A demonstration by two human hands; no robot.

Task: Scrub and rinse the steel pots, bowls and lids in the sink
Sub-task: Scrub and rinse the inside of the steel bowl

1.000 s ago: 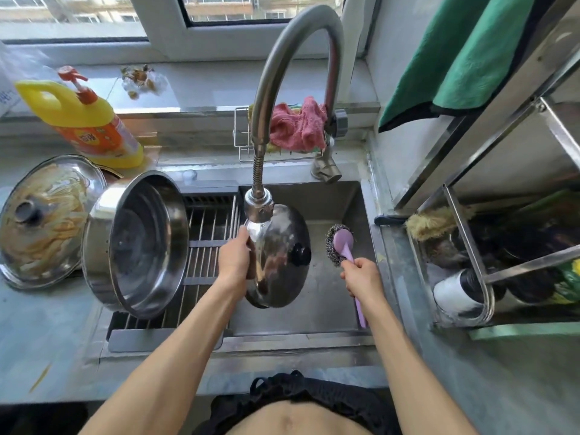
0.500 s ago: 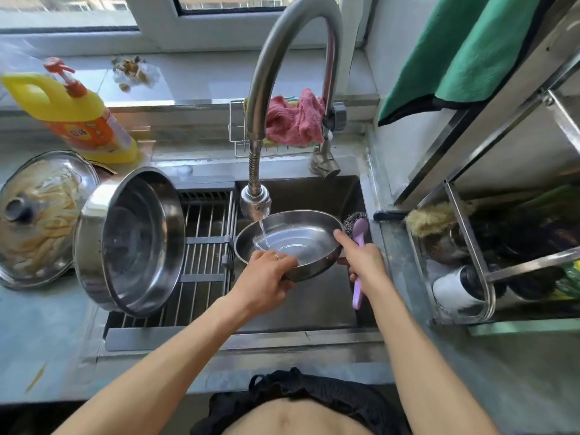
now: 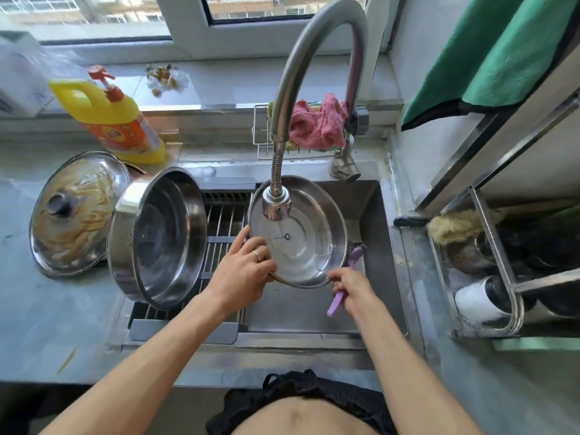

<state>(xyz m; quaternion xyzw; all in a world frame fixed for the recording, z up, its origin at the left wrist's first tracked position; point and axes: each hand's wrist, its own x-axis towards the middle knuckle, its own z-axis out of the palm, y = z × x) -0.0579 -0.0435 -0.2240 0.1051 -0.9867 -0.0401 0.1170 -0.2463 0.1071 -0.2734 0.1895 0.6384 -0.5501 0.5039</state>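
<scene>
A steel lid is tilted with its inner side toward me over the sink, right under the faucet head. My left hand grips the lid's near-left rim. My right hand holds a purple-handled scrub brush, whose steel-wool head pokes out behind the lid's right edge; its fingers touch the lid's lower rim. A large steel pot leans on its side on the drain rack. A dirty steel lid lies on the counter at left.
A yellow detergent bottle stands behind the pot. A pink cloth sits in a wire holder behind the faucet. A dish rack with a white cup and utensils stands on the right, under a green towel.
The lid has been turned from its knob side facing me, through lying hollow-up under the water, to tilted with its inside toward me. My right hand dropped to its lower rim.
</scene>
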